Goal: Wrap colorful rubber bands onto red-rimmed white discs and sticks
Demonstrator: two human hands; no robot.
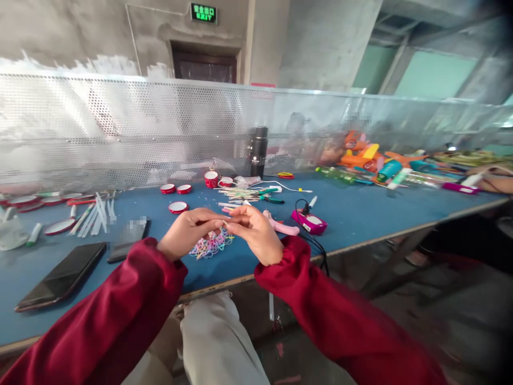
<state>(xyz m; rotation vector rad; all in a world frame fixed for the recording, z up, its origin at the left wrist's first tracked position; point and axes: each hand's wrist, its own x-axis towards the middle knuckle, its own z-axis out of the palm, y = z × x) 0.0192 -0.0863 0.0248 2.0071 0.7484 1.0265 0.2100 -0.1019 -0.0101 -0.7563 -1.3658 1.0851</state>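
Above the near part of the blue table, my left hand (190, 231) and my right hand (256, 232) meet fingertip to fingertip. Both pinch at one spot, where a tiny pale piece shows; its kind is too small to make out. Below them lies a heap of small pastel loops, like rubber bands (208, 246), partly covered by the fingers. Just right of my right hand rests a pink hot glue gun (286, 226). Thin pale sticks (240, 193) and green-handled pliers (272, 199) lie behind the hands.
A magenta power strip (310, 222) with a black cable sits at right. Two dark phones (64, 275) lie left. Red round tins (178, 207), a black bottle (259, 152) and white glue sticks (94, 219) stand or lie farther back. A perforated metal screen (160, 117) edges the blue table (352, 214).
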